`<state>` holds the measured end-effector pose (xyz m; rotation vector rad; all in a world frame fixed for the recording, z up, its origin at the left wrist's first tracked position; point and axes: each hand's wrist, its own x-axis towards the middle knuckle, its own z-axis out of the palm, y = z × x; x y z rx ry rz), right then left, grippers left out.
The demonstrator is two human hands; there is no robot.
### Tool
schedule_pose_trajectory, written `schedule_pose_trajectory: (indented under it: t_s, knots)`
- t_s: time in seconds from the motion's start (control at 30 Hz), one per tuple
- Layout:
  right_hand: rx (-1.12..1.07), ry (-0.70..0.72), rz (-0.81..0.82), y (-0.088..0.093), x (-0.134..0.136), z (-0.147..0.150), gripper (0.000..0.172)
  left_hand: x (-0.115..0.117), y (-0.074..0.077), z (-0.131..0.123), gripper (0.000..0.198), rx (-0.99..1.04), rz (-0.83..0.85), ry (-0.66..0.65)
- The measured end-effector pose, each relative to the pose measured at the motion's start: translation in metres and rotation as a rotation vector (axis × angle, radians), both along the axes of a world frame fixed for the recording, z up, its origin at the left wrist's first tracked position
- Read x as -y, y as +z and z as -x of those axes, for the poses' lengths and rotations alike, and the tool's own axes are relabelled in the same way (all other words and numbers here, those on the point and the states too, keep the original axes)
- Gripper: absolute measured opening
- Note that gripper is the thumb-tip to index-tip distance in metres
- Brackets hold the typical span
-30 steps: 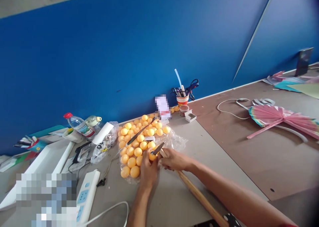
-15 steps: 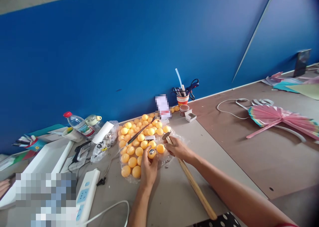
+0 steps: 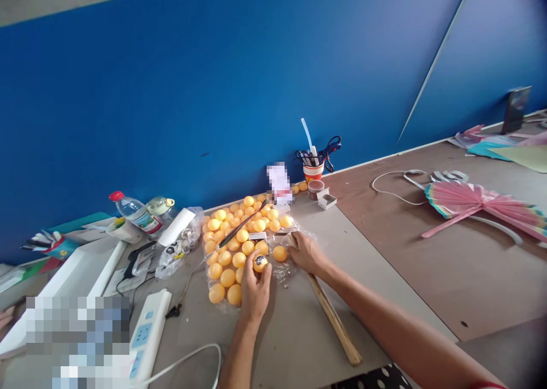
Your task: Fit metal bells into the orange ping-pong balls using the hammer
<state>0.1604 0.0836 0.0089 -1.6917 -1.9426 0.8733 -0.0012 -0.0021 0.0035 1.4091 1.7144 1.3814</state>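
My left hand (image 3: pixel 255 286) is closed around an orange ping-pong ball (image 3: pixel 257 267). A shiny silver metal ball (image 3: pixel 260 259) shows at the top of it; how deep it sits I cannot tell. In my right hand (image 3: pixel 306 252) is a hammer, gripped close to its head, and its long wooden handle (image 3: pixel 333 319) slants down toward me. The hammer head is mostly hard to make out. Between my hands lies a loose orange ball (image 3: pixel 280 253), by my right fingertips. Left of and behind my hands, many orange balls (image 3: pixel 227 277) rest on clear plastic.
A pair of dark tweezers-like sticks (image 3: pixel 234 230) lies across the balls. At the left are a power strip (image 3: pixel 150 329), a white tray (image 3: pixel 88 269) and a water bottle (image 3: pixel 139 214). Behind stand a pen cup (image 3: pixel 313 172) and a small box (image 3: pixel 327 199). A pink paper fan (image 3: pixel 465 198) lies right.
The hammer has turned in my right hand, its handle end swinging up and left. The loose ball has shifted slightly right. My left hand stays almost still.
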Motion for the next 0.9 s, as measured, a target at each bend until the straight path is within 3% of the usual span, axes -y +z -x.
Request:
schedule_pose_trajectory:
  t_s: [0.23,0.5,0.63,0.77,0.9]
  knots:
    - [0.032,0.036,-0.022,-0.004,0.007,0.003,0.034,0.0,0.002,-0.001,0.042,-0.02,0.0,-0.009]
    - [0.083,0.118,-0.206,-0.004,0.014,0.004,0.018,-0.001,-0.001,0.0,0.044,-0.009,0.023,-0.008]
    - [-0.069,0.115,-0.343,-0.004,0.012,0.005,0.018,0.0,-0.002,0.001,0.044,0.003,0.015,-0.008]
    - [-0.287,0.227,-0.406,-0.005,0.016,0.01,0.02,0.001,-0.003,0.001,0.047,0.045,0.035,-0.032]
    - [-0.315,0.329,-0.406,-0.004,0.024,0.014,0.025,0.001,-0.003,0.001,0.047,0.054,0.045,-0.041]
